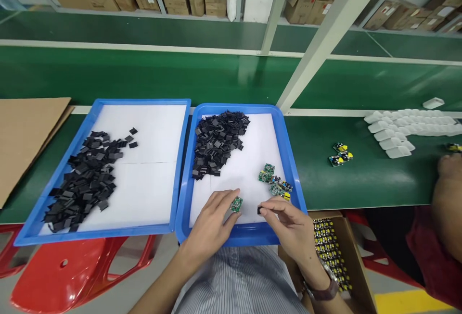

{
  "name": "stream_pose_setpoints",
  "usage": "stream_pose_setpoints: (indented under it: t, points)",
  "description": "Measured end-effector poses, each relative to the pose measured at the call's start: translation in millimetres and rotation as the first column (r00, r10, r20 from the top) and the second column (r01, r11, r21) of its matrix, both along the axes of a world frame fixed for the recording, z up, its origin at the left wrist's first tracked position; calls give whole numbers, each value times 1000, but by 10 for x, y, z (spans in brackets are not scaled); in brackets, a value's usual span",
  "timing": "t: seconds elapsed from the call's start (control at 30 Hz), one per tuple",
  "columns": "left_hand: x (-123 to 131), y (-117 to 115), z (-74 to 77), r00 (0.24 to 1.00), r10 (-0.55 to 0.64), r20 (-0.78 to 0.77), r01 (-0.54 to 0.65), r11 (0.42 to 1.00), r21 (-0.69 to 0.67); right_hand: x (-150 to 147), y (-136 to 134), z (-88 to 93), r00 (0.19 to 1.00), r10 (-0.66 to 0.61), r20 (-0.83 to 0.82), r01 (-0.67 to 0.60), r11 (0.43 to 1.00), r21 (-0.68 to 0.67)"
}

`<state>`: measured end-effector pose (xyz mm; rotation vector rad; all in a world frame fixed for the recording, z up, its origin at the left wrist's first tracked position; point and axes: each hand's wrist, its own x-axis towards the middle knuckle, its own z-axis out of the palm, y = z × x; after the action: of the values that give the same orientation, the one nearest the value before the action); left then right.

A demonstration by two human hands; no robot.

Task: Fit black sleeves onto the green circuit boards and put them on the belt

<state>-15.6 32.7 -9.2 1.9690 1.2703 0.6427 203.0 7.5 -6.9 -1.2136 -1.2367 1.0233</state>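
Note:
Over the front of the right blue tray (294, 179), my left hand (214, 215) grips a small green circuit board (236, 204) between thumb and fingers. My right hand (288, 222) pinches a small black square pad (260, 210), a short way to the right of the board and apart from it. A pile of black pads (218, 143) lies at the back left of this tray. Near its right wall sits a group of loose circuit boards (276, 186), some with yellow parts.
Left stands another blue tray (184, 150) with black pads (86, 179), beside cardboard sheets (29, 136). On the green bench to the right are a few boards (341, 155) and white plastic cases (397, 129). Below, a carton (357, 266) holds many boards. A co-worker's arm (449, 203) shows far right.

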Motion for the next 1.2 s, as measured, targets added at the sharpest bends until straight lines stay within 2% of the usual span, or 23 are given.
stream_pose_setpoints:
  t: [0.1, 0.23, 0.33, 0.4, 0.47, 0.53, 0.63, 0.73, 0.83, 0.93, 1.0, 1.2]
  points:
    - [38, -36, 51, 981, 117, 153, -104, 991, -85, -114, -21, 12, 999, 9, -40, -8, 1000, 25]
    - [77, -106, 102, 935, 185, 303, -152, 980, -132, -240, -16, -13, 991, 74, -115, -78, 997, -29]
    - [83, -164, 102, 843, 194, 501, -42, 954, -298, -258, 23, -31, 987, 65, -150, -73, 996, -46]
    - [75, -195, 86, 768, 224, 600, 68, 903, -424, -241, 49, -29, 987, 69, -144, -75, 996, -43]
    - [71, -215, 62, 712, 291, 639, 108, 853, -510, -224, 61, -12, 991, 68, -115, -72, 997, -31]
    - [80, -221, 42, 674, 364, 642, 56, 842, -536, -223, 49, 16, 996, 37, -87, -38, 999, -12]
    - [105, -216, 46, 639, 412, 649, -64, 870, -489, -259, -1, 58, 996, 18, -82, -20, 1000, -19]
    - [110, -212, 87, 647, 342, 682, -9, 897, -442, -313, -43, 74, 995, 35, -94, -42, 997, -70]
    - [94, -219, 102, 654, 290, 699, 48, 906, -421, -345, -50, 68, 996, -4, -90, -5, 994, -105]
    - [75, -226, 63, 648, 315, 694, 19, 904, -428, -353, -53, 64, 995, -22, -96, 10, 992, -128]
    - [65, -224, 29, 673, 315, 669, -1, 905, -426, -358, -63, 69, 993, -13, -118, -5, 988, -153]
    - [40, -187, 6, 740, 223, 634, -22, 951, -309, -374, -72, 113, 992, 1, -128, -22, 986, -166]
